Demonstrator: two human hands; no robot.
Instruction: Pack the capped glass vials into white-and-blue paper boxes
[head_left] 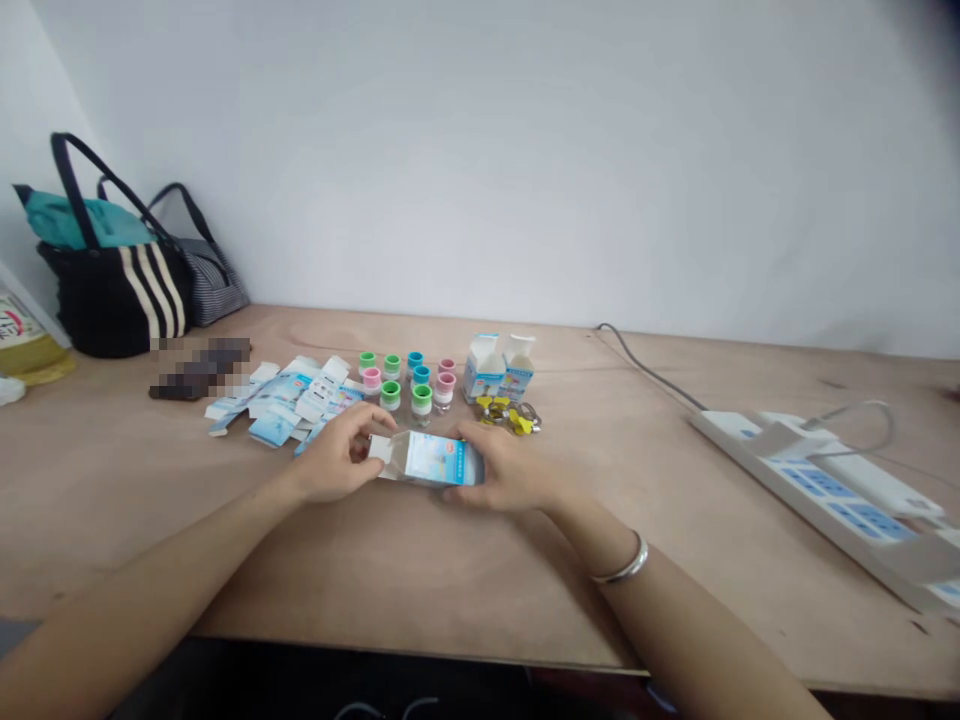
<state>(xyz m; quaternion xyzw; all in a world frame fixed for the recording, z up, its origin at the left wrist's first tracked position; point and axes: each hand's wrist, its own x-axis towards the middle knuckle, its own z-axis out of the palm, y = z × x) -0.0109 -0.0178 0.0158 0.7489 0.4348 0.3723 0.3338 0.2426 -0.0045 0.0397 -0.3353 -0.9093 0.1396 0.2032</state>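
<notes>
Between my hands a small blue-and-white carton [435,458] lies on its side just above or on the table, its flaps open to the left. My right hand [506,465] is wrapped round the closed end of the carton. My left hand [341,452] pinches the open flap at the other end. Just beyond stand several small clear bottles with green, blue and pink collars [421,398]. Flattened cartons [289,400] are piled behind my left hand. Two opened-up cartons [484,370] stand upright behind my right hand, with yellow-tagged metal pieces [510,414] in front of them.
A white power strip [817,490] with plugs and a grey cable [649,370] takes up the right side. At the far left are a black bag [120,290], a striped bag [214,280] and a bottle of yellow liquid [30,345]. A blurred dark object [202,370] lies near them.
</notes>
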